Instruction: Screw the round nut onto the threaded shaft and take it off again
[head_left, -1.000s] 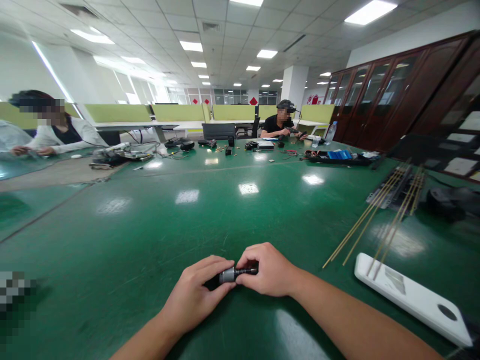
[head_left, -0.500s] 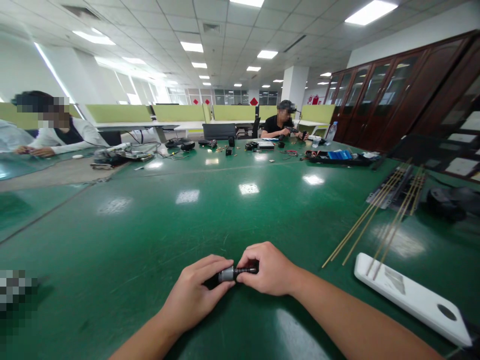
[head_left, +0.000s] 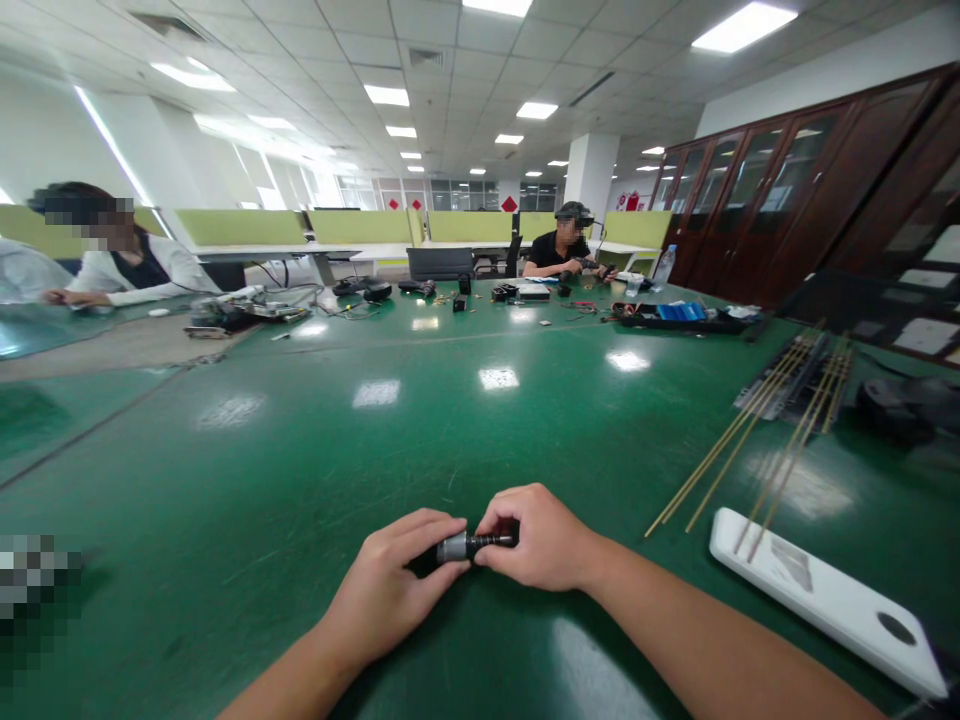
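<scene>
Both my hands meet low in the middle of the green table (head_left: 375, 440), gripping one small cylindrical part (head_left: 463, 546) between them. My left hand (head_left: 390, 585) holds its black and silver end. The thin dark end is pinched in the fingers of my right hand (head_left: 541, 538). The part lies roughly level, just above the table top. Most of its black body is hidden under my left fingers.
Several thin brass rods (head_left: 757, 430) lie to the right, their near ends over a flat white panel (head_left: 821, 595). A dark tool (head_left: 896, 405) sits at the far right. Two other people (head_left: 559, 250) work at the table's far side among tools and cables (head_left: 240, 308).
</scene>
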